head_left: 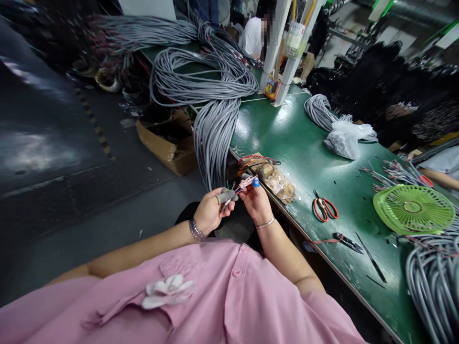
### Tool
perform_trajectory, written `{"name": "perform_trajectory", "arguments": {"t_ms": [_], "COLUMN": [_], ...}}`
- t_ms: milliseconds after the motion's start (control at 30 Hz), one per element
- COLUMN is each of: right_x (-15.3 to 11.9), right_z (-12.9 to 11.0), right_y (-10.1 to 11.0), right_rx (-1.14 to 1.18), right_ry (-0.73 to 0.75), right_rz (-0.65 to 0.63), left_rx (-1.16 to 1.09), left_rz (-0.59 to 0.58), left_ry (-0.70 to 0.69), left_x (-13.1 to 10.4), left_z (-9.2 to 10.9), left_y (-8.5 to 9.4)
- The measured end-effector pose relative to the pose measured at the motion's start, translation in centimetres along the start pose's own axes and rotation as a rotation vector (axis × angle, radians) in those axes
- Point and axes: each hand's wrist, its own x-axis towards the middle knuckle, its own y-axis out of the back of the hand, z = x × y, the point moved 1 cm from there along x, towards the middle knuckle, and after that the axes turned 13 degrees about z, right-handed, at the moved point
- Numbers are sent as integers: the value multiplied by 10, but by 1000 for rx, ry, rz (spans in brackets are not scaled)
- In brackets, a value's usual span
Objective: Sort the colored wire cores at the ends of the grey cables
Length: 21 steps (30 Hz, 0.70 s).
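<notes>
My left hand [211,209], with grey coverings on its fingers, is closed around the end of a grey cable [225,205]. Thin coloured wires [236,190], among them green, red and blue, fan out of that end. Just to the right, my right hand [257,205] pinches some of these wires; a blue cover sits on one fingertip. A pinkish-white patterned piece [247,182] shows at those fingers, too small to tell whether it is a wrapping or a part. Both hands are in front of my body, beside the table edge.
On the green table [283,129] lie a taped wooden block [274,179], orange-handled scissors [324,209], thread snips [347,242], a green basket [412,207] and a plastic bag [347,138]. Bundled grey cables [215,138] hang over its edge near a cardboard box [167,141]. Other people sit nearby.
</notes>
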Motion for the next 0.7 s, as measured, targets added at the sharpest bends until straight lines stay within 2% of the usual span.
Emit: {"name": "perform_trajectory", "arguments": {"t_ms": [300, 567, 700], "right_x": [0, -1, -3], "right_z": [1, 0, 1], "right_y": [1, 2, 2], "right_rx": [-2, 21, -34], "right_ry": [32, -49, 9], "right_rz": [-14, -21, -11], "left_rx": [-11, 11, 47], "left_rz": [8, -7, -30], "left_ry": [69, 52, 4], "left_x": [3, 1, -4], "left_z": [-2, -2, 0], "left_y": [-1, -1, -2]}}
